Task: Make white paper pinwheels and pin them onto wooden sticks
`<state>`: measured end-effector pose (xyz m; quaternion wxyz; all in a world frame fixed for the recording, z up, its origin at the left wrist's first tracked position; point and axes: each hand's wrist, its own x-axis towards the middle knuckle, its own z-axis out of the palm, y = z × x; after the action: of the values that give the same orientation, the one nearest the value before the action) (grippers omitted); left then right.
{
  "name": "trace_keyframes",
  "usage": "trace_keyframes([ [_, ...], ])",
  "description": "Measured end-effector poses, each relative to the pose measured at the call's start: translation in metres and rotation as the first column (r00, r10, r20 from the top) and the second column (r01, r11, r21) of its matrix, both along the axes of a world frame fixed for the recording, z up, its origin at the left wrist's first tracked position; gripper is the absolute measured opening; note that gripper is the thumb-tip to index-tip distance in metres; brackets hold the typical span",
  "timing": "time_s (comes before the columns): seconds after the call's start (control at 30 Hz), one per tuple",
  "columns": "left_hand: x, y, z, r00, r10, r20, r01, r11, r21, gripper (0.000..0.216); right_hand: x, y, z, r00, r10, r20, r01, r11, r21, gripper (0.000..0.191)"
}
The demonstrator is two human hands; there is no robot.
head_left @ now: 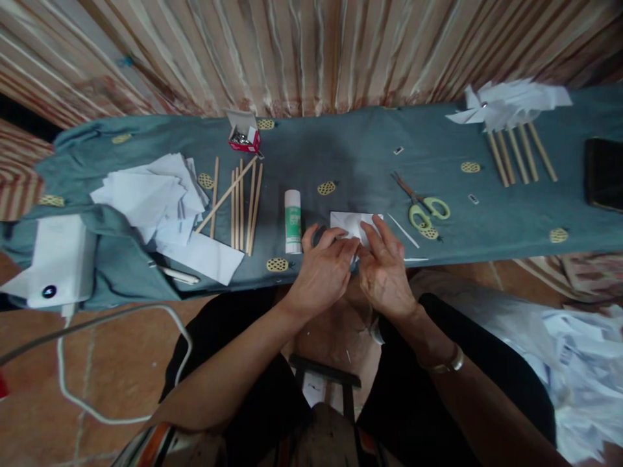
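Observation:
A small piece of white paper lies at the table's front edge, partly covered by my fingers. My left hand grips its near side, fingertips pinched close to those of the other hand. My right hand presses on the same paper from the right, its fingers bent over it and the thumb side hidden. Just left of my hands stands or lies a glue stick with a white cap and green label. Green-handled scissors rest to the right, blades slightly apart, beside a thin paper strip.
Several wooden sticks lie left of the glue, below a red box of metal pins. A stack of white paper and a white device with a cable are farther left. Paper pinwheels on sticks lie far right, near a dark object.

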<state>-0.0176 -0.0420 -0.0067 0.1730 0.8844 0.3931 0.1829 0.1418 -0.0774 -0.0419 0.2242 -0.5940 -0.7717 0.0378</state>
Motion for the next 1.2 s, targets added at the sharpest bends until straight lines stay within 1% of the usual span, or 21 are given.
trace_keyframes([
  [0.1, -0.001, 0.000, 0.001, 1.000, -0.008, -0.003, 0.008, 1.000, -0.005, 0.043, 0.001, 0.001, 0.002, 0.999, -0.021, -0.036, 0.020, 1.000, -0.024, 0.040],
  [0.2, -0.002, 0.002, 0.001, 1.000, -0.003, -0.001, 0.003, 1.000, -0.011, 0.045, 0.003, 0.001, 0.002, 0.996, -0.032, -0.078, 0.030, 0.999, -0.022, 0.044],
  [0.4, -0.003, 0.004, -0.001, 1.000, -0.005, 0.006, 0.005, 1.000, 0.001, 0.046, 0.007, 0.000, 0.002, 0.989, -0.063, -0.135, 0.060, 0.998, -0.029, 0.045],
  [0.5, -0.003, 0.004, 0.000, 1.000, -0.002, -0.003, 0.002, 1.000, -0.003, 0.045, 0.010, 0.001, 0.005, 0.977, -0.078, -0.198, 0.068, 0.996, -0.058, 0.046],
  [0.6, -0.003, 0.004, -0.001, 1.000, -0.004, 0.002, 0.004, 1.000, -0.002, 0.044, 0.013, 0.002, 0.008, 0.970, -0.083, -0.231, 0.071, 0.996, -0.059, 0.047],
  [0.7, -0.002, 0.004, -0.001, 1.000, -0.011, 0.007, 0.011, 1.000, 0.012, 0.043, 0.014, 0.002, 0.010, 0.973, -0.081, -0.216, 0.071, 0.996, -0.054, 0.047],
  [0.9, -0.002, 0.004, -0.001, 1.000, -0.009, -0.004, 0.009, 1.000, 0.011, 0.042, 0.012, 0.002, 0.011, 0.989, -0.067, -0.134, 0.059, 0.996, -0.066, 0.050],
  [1.07, -0.001, 0.003, -0.001, 1.000, -0.013, 0.000, 0.013, 1.000, 0.015, 0.041, 0.006, 0.001, 0.010, 0.997, -0.062, -0.050, 0.060, 0.997, -0.042, 0.042],
  [1.13, -0.002, 0.004, -0.001, 1.000, -0.013, 0.001, 0.013, 1.000, 0.010, 0.041, 0.006, 0.001, 0.009, 0.995, -0.066, -0.071, 0.063, 0.997, -0.051, 0.043],
  [1.2, -0.002, 0.004, -0.002, 1.000, -0.011, 0.007, 0.011, 1.000, 0.012, 0.041, 0.010, 0.002, 0.008, 0.989, -0.071, -0.130, 0.062, 0.996, -0.068, 0.045],
])
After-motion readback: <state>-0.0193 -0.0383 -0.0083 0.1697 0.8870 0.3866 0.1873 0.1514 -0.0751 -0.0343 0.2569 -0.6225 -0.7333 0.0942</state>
